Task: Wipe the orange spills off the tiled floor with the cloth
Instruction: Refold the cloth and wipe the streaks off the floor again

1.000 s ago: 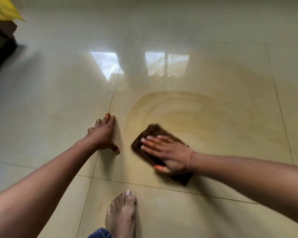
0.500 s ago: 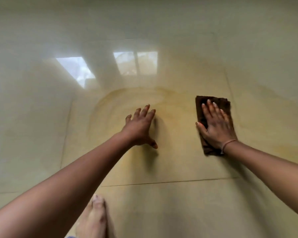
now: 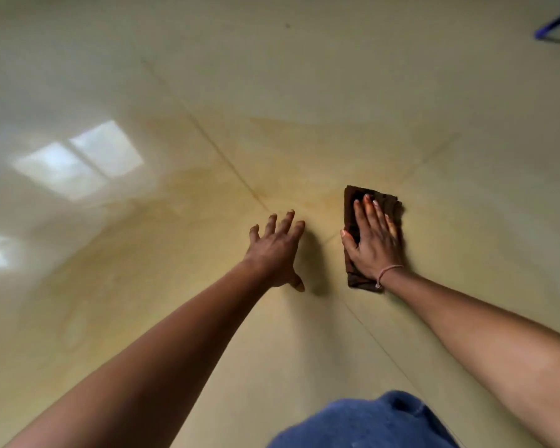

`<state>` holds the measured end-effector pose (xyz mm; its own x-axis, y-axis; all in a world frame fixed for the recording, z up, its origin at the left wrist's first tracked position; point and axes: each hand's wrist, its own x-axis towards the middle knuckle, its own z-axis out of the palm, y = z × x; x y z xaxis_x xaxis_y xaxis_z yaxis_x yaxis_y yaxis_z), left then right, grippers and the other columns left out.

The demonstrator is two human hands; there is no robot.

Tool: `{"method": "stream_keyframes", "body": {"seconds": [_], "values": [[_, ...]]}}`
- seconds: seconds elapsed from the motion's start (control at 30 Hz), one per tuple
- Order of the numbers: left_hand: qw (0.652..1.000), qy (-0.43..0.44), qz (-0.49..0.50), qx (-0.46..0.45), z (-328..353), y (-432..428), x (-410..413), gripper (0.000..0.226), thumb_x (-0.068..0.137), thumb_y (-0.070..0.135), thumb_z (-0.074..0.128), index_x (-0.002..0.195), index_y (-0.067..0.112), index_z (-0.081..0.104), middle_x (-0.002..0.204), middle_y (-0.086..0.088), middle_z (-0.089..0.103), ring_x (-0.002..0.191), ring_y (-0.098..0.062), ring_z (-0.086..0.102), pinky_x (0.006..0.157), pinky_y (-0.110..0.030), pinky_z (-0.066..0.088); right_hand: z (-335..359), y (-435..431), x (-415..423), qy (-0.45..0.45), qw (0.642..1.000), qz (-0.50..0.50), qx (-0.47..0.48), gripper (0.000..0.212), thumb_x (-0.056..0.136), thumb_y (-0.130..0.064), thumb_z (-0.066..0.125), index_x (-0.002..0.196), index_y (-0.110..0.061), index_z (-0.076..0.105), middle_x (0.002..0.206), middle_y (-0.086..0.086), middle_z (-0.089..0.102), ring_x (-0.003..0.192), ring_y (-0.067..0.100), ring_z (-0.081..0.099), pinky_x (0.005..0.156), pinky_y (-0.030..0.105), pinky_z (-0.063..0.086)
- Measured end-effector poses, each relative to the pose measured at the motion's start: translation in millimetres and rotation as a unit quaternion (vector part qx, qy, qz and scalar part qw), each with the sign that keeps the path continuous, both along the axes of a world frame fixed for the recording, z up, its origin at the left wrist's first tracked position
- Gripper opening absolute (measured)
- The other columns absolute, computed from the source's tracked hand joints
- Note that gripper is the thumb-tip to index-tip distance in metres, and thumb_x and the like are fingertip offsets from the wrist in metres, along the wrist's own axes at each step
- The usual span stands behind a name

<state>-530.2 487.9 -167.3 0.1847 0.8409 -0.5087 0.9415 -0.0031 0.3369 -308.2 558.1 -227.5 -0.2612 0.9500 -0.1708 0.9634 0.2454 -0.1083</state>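
The tiled floor (image 3: 304,76) under me bears an orange smear (image 3: 320,202), the brown cloth (image 3: 349,205) and my left hand (image 3: 277,250) beside it.

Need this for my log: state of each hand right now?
Left hand: open, fingers spread, holding nothing.
Right hand: open, flat on the brown cloth.

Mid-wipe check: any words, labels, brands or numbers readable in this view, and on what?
None. The cloth under the right hand is plain dark brown; the tiled floor shows only orange smears and window reflections. The blue object at top right is too blurred to tell if it carries any marking.
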Motion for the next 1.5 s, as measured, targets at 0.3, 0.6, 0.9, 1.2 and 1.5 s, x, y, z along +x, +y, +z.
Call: {"method": "stream_keyframes", "body": {"seconds": [0.3, 0.6, 0.9, 1.2, 1.5], "values": [[0.995, 0.020, -0.099, -0.013, -15.1, 29.4, 102.9, 0.138, 0.055, 0.054, 0.086, 0.155, 0.022, -0.005, 0.160, -0.003, -0.018, 0.146, -0.037, -0.013, 0.111, -0.067, 0.011, 3.1, -53.3, 147.3, -0.009, 0.966, -0.258, 0.030, 0.080, 0.085, -0.061, 0.019, 0.152, -0.017, 0.022, 0.160, 0.004, 0.015, 0.147, 0.020, 0.010, 0.117, 0.041, 0.010], [0.999, 0.007, -0.007, 0.046, -12.0, 34.4, 57.4, 0.134, 0.058, 0.056, 0.084, 0.154, 0.023, -0.004, 0.160, -0.002, -0.019, 0.147, -0.031, -0.014, 0.116, -0.058, 0.003, 0.9, 23.8, 118.9, -0.007, 0.952, -0.306, 0.019, 0.077, 0.093, -0.059, 0.026, 0.153, -0.015, 0.012, 0.162, 0.005, 0.004, 0.148, 0.021, 0.001, 0.118, 0.044, 0.005], [0.988, 0.090, 0.124, 0.034, -9.5, 4.9, -100.9, 0.135, 0.055, 0.063, 0.082, 0.155, 0.021, 0.000, 0.162, -0.004, -0.012, 0.148, -0.031, -0.007, 0.115, -0.061, 0.008, 4.0, 73.9, -76.1, 0.029, 0.996, -0.086, 0.017, 0.080, 0.091, -0.062, 0.032, 0.153, -0.014, 0.014, 0.161, 0.007, 0.006, 0.148, 0.023, -0.001, 0.118, 0.043, 0.002], [0.962, 0.132, 0.239, 0.029, -8.5, -41.1, -191.5, 0.137, 0.052, 0.070, 0.079, 0.155, 0.020, 0.003, 0.162, -0.005, -0.007, 0.148, -0.032, -0.002, 0.114, -0.061, 0.008, -0.8, 23.1, -227.2, 0.035, 0.986, 0.163, 0.010, 0.083, 0.091, -0.062, 0.033, 0.154, -0.015, 0.008, 0.162, 0.007, 0.000, 0.148, 0.021, -0.003, 0.118, 0.043, 0.003], [0.950, 0.121, 0.284, -0.036, -3.8, -89.1, -216.4, 0.138, 0.054, 0.072, 0.075, 0.154, 0.020, -0.003, 0.162, -0.002, -0.009, 0.149, -0.027, 0.001, 0.115, -0.059, 0.007, -2.8, 0.0, -205.6, 0.020, 0.970, 0.243, -0.010, 0.077, 0.092, -0.060, 0.024, 0.154, -0.019, 0.006, 0.161, 0.004, -0.001, 0.148, 0.020, -0.002, 0.119, 0.041, 0.002]]}}
